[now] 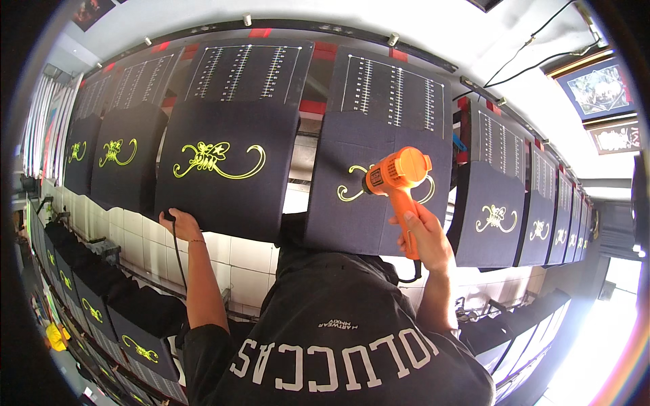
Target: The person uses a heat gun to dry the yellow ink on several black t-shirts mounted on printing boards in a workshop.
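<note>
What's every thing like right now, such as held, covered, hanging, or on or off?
Orange heat gun: held up; can't tell if it's on.
Right hand: closed around the handle.
Left hand: closed on a cord.
Black cord: hanging down from that hand.
Dark fabric panel behind the gun: spread out, partly hidden.
Ruled board: upper part bare, lower part covered.
Framed picture: hung up.

black shirt (325, 281): chunky white letters (351, 371) across the chest, smaller two-line print (332, 324) hemward | dark boards (252, 76): ruler scales (233, 73) w/ tiny numerals toward far edges | orange heat gun (407, 169): dark label (377, 177), too small to read tbh
</note>
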### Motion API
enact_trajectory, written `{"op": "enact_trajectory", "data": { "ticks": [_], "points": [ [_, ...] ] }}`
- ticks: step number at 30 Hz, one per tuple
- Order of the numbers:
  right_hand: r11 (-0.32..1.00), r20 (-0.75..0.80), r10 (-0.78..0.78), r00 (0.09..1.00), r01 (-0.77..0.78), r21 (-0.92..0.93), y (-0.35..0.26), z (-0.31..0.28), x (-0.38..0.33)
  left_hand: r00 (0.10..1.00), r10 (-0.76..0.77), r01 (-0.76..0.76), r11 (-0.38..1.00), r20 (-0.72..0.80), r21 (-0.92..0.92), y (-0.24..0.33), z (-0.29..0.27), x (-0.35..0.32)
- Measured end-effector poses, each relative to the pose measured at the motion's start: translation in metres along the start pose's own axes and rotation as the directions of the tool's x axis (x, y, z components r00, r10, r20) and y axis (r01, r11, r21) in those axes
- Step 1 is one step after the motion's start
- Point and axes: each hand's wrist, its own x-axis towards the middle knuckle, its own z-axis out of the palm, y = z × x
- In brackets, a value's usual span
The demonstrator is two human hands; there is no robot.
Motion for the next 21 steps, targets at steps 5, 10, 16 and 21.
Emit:
{"op": "enact_trajectory", "data": {
  "ticks": [5, 10, 16, 21],
  "points": [
    [1.000, 0.060, -0.019, 0.998, 0.018, 0.009, -0.005, 0.007, 0.003, 1.000, -0.019, 0.019, 1.000, 0.020, -0.012, 0.005, 0.000, -0.002],
    [0.999, -0.016, -0.029, 0.999, 0.028, -0.041, -0.004, 0.010, 0.001, 0.998, 0.043, -0.043, 0.999, -0.035, 0.005, -0.022, 0.009, 0.012],
    [0.999, -0.017, 0.038, 0.999, -0.038, 0.007, -0.001, 0.009, -0.004, 1.000, 0.014, -0.014, 0.999, 0.005, -0.038, -0.007, 0.003, 0.003],
    [0.999, 0.031, 0.005, 1.000, -0.006, 0.035, 0.003, 0.016, -0.007, 0.999, -0.026, 0.027, 0.998, 0.022, -0.057, -0.002, -0.002, 0.000]
  ]
}}
